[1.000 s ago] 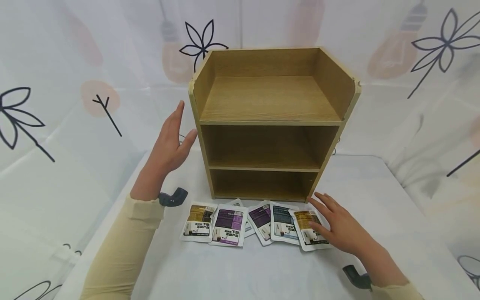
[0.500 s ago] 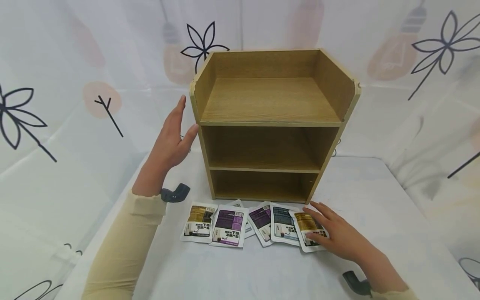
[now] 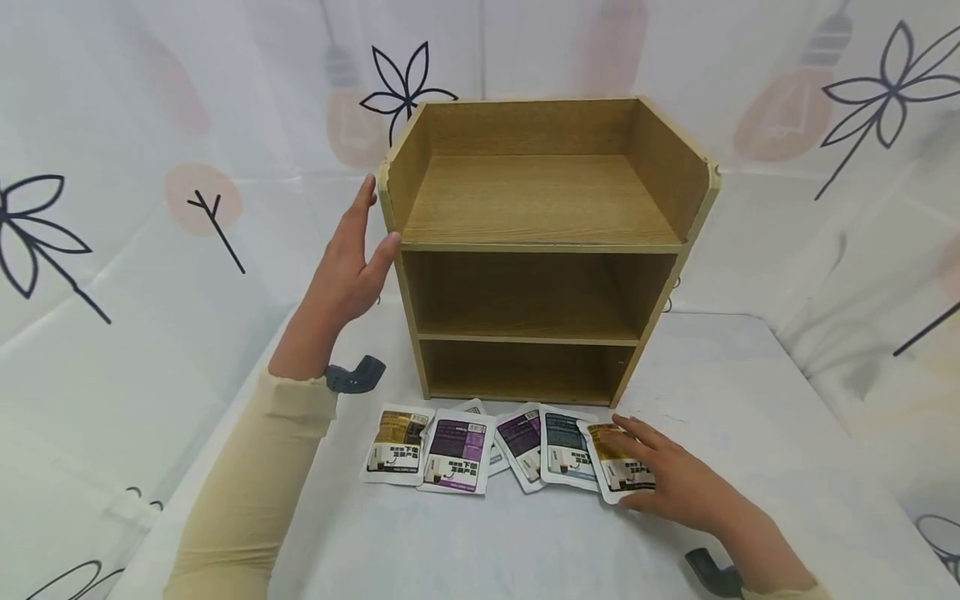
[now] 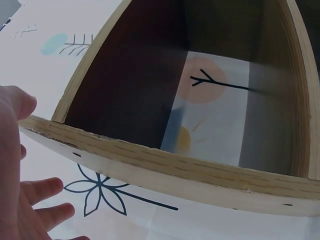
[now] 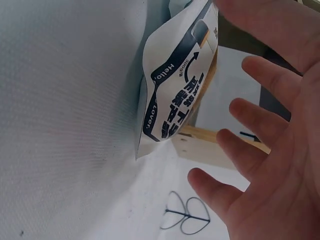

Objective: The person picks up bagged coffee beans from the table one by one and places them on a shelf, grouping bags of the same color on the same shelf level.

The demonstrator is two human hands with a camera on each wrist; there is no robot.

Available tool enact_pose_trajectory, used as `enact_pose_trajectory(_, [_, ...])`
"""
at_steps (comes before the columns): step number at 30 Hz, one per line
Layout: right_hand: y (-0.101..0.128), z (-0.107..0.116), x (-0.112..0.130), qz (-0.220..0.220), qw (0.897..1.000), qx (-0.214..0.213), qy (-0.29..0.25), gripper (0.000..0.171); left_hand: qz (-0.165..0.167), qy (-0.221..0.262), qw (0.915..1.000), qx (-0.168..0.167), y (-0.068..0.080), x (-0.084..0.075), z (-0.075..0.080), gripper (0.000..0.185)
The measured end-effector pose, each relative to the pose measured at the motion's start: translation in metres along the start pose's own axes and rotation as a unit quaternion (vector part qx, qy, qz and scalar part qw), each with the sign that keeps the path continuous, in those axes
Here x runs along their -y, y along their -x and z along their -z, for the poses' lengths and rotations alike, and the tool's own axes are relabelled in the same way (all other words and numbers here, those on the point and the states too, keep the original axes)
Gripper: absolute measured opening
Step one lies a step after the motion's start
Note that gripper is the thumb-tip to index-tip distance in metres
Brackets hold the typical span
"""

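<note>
My left hand is raised at the left side of a small wooden shelf unit, thumb near its front edge. In the left wrist view, its fingers lie spread outside the side board, with nothing in the palm. My right hand hovers with spread fingers over the rightmost flat pouch, white with a gold and black label. Seen from the right wrist, that pouch lies on the table, in front of the fingers, with the thumb at its upper edge.
Several more pouches lie in a row before the shelf: a gold one, a purple one, another purple one and a teal one. A white cloth covers the table. Patterned white sheeting hangs behind.
My left hand has risen slightly and come closer to the shelf's left side. My right hand has lowered beside the rightmost pouch, its thumb shifting to the pouch's lower edge. The pouches have stayed put.
</note>
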State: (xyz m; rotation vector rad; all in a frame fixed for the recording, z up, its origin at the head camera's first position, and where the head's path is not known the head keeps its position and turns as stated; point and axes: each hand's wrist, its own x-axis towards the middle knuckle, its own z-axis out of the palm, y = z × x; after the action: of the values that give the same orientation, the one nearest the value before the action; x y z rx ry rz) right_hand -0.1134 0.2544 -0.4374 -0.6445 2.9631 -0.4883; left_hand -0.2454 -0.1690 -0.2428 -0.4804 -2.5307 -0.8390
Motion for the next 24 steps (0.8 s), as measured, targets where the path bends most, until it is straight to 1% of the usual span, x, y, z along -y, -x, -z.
enact_pose_trajectory(4, [-0.001, 0.000, 0.000, -0.006, 1.000, 0.018, -0.004, 0.084, -0.015, 0.018, 0.9997, -0.010, -0.003, -0.003, 0.001, 0.072])
enact_pose_trajectory(10, [-0.001, -0.003, -0.002, -0.005, 0.999, 0.036, -0.005, 0.082, -0.014, 0.026, 0.9995, -0.011, -0.008, -0.008, 0.002, 0.073])
enact_pose_trajectory(15, [-0.002, -0.005, -0.004, 0.002, 0.999, 0.040, 0.000, 0.078, -0.021, 0.031, 0.9992, -0.014, -0.011, -0.010, 0.003, 0.072])
enact_pose_trajectory(20, [-0.002, -0.006, -0.004, -0.008, 0.999, 0.048, -0.005, 0.076, -0.037, 0.042, 0.9982, -0.021, -0.014, -0.012, 0.003, 0.072])
enact_pose_trajectory(24, [-0.002, -0.007, -0.003, -0.010, 0.999, 0.053, -0.002, 0.076, -0.038, 0.046, 0.9979, -0.023, -0.015, -0.014, 0.003, 0.072])
